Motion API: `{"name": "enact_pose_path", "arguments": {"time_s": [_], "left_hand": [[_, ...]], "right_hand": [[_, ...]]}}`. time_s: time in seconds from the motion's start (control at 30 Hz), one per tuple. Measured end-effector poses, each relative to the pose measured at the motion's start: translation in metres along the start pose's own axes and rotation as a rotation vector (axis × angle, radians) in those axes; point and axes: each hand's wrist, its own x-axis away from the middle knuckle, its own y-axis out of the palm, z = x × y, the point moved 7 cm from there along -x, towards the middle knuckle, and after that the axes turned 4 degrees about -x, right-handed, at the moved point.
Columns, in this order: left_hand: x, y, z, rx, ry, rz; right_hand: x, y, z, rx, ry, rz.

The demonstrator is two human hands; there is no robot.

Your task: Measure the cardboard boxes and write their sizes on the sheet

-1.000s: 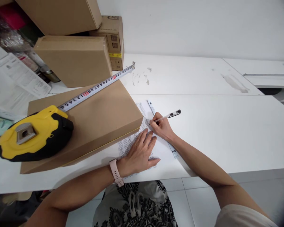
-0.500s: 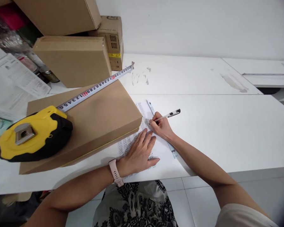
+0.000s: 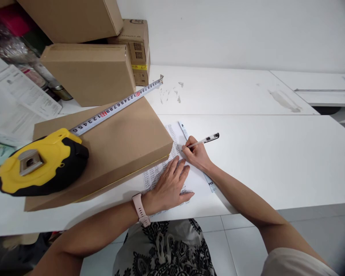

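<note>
- At the far left, printed papers (image 3: pixel 20 103) are slanting beside packed goods; what is propping them is not showing.
- The yellow tape measure (image 3: pixel 46 163) is apparently resting on the left end of a brown box (image 3: pixel 117 145), its blade (image 3: pixel 115 108) running across the lid and reaching past the far edge. No hand is touching it, so a lock is probably keeping the blade out, and its numbers are facing up, likely for easy reading.
- The box is lying flat on the white table (image 3: pixel 264 161), its right corner hiding part of the sheet below; whether it is pressing on the paper, I cannot tell.
- Behind it, other cartons (image 3: pixel 89 78) are standing stacked, probably to leave the table's front for working.
- The left hand (image 3: pixel 171 186) is lying open and palm down, fingers slightly parted and thumb spread, gripping nothing; it is pressing on the printed sheet (image 3: pixel 152 178), likely to stop it sliding.
- That sheet is lying on the table between the box and the right forearm, directly under both hands.
- The right hand (image 3: pixel 198 155) is closing its fingers round a pen (image 3: pixel 211 138), pinching it low near the tip, presumably for control; the tip is pointing down at the sheet.
- A pale blue strip (image 3: pixel 211 184) is showing along the sheet's right edge, passing beneath the right wrist.
</note>
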Motion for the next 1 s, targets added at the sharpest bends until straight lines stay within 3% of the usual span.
{"name": "enact_pose_path", "arguments": {"time_s": [1.0], "left_hand": [[-0.0003,-0.0002,-0.0009,0.027,-0.006,-0.022]], "right_hand": [[-0.001,-0.0033,0.0019,0.025,0.036,0.015]]}}
